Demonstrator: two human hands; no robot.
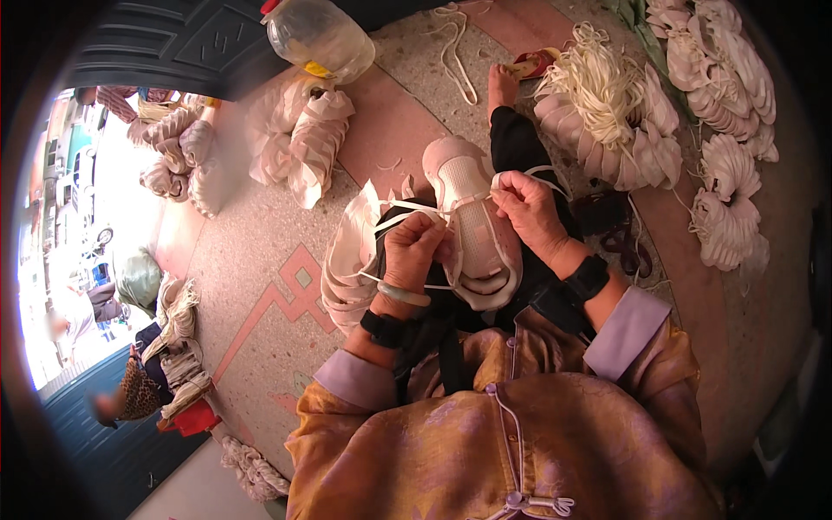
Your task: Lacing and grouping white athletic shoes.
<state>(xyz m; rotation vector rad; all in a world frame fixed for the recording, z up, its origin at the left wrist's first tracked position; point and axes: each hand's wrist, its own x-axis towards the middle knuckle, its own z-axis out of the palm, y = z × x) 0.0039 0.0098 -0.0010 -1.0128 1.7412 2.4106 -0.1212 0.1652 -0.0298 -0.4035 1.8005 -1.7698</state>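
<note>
A pale pinkish-white shoe upper [451,173] rests across my lap, toe pointing away from me and its knit tongue showing. White shoelace [403,206] runs across its throat, with loops and loose ends trailing to both sides. My left hand [416,247] is closed on the lace at the upper's left edge. On the opposite edge, my right hand [529,212] pinches the lace between thumb and fingers. Several more uppers [342,260] are stacked against my left leg. The fingertips partly hide where the lace meets the eyelets.
Ahead on the right, a heap of white laces [594,91] lies on bundled uppers [646,152]. Further bundles [724,69] sit at far right and left. Dark-handled scissors [628,247] lie beside my right knee. A plastic jar [321,43] stands ahead; people appear by the left doorway.
</note>
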